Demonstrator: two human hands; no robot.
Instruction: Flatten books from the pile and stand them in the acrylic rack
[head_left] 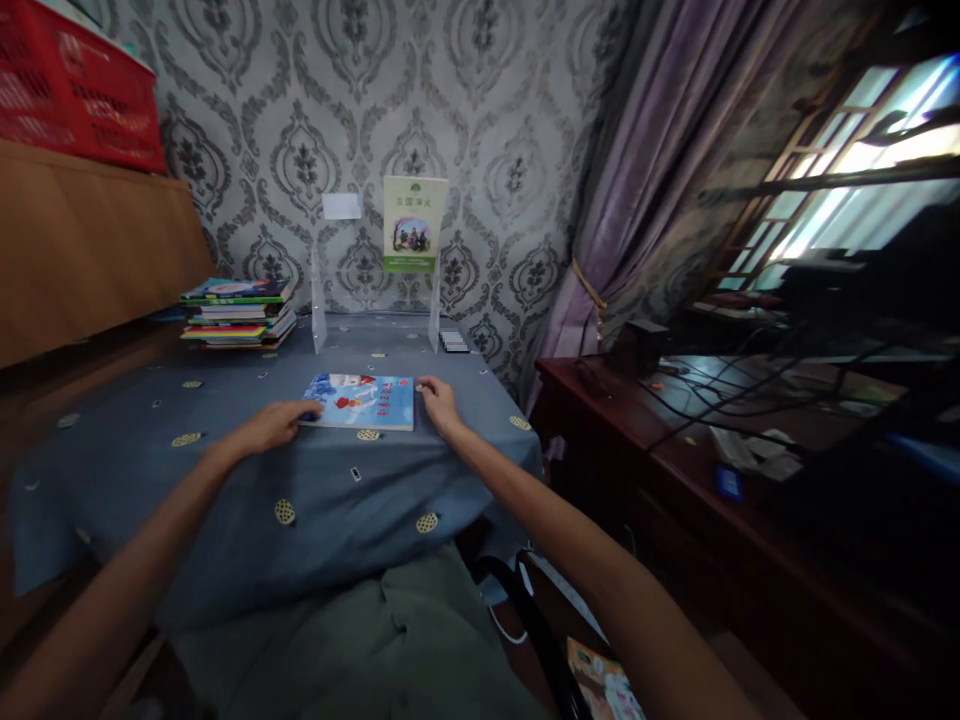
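A thin book with a blue cover (367,402), showing red lettering and a white-and-red picture, lies flat on the patterned tablecloth (240,500). My left hand (274,425) has its fingers closed on the book's left edge. Just beyond the right edge is my right hand (439,402), its fingers loosely bent and pointing at the book with a slim gap between. Behind the book stands a clear frame (318,310), with a pale green-edged book (415,225) upright at its top right and a small white card (342,206) at its top left.
A stack of books (240,315) sits at the table's back left, below a wooden cabinet (97,250) carrying a red basket (97,95). At right, a dark red desk (592,400) holds tangled cables. A black chair armrest (536,630) is under my right forearm.
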